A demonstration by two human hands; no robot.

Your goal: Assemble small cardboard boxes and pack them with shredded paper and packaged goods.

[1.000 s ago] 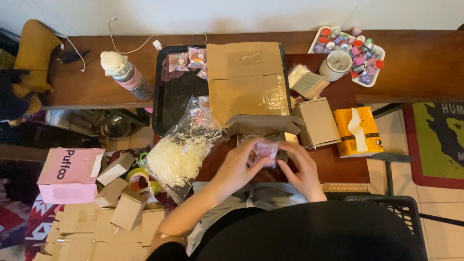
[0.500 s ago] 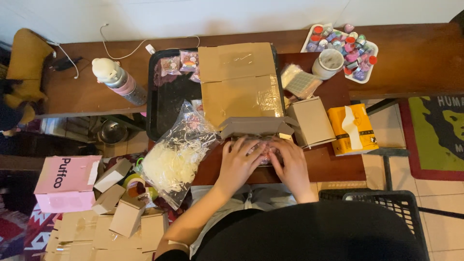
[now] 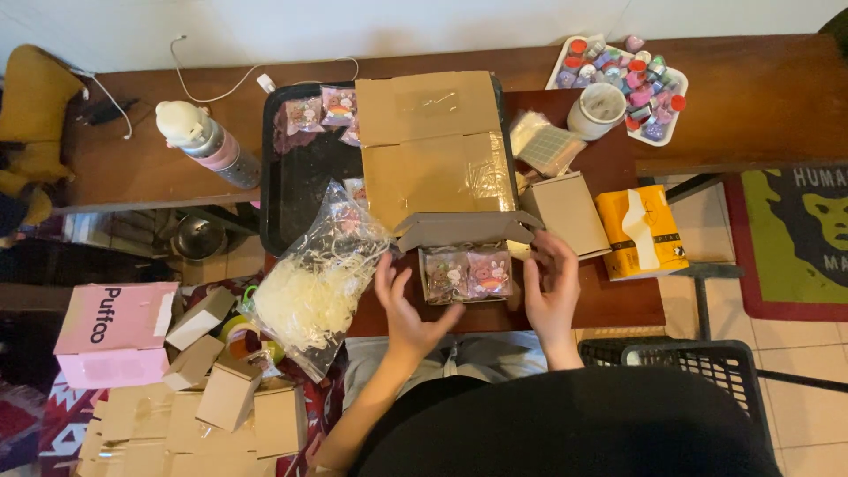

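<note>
A small open cardboard box [image 3: 466,256] sits on the dark wooden table [image 3: 618,300] right in front of me, its lid [image 3: 459,226] tipped back. Inside lie clear packets with pink and purple trinkets [image 3: 468,276]. My left hand [image 3: 408,311] hovers just left of the box, fingers spread, holding nothing. On the box's right side is my right hand [image 3: 552,287], fingers apart and close to the box wall, also empty.
A clear bag of pale shredded paper [image 3: 314,283] lies left of the box. Behind it are a flattened carton [image 3: 433,146] on a black tray [image 3: 296,177], a closed small box [image 3: 567,212], a yellow packet [image 3: 640,231], a white cup [image 3: 596,110], a tray of little jars [image 3: 632,75], a bottle [image 3: 208,141]. Folded boxes [image 3: 212,397] cover the floor at left.
Both hands were pressed over the packets in the box; they have now lifted and parted to either side, leaving the packets lying uncovered in the open box.
</note>
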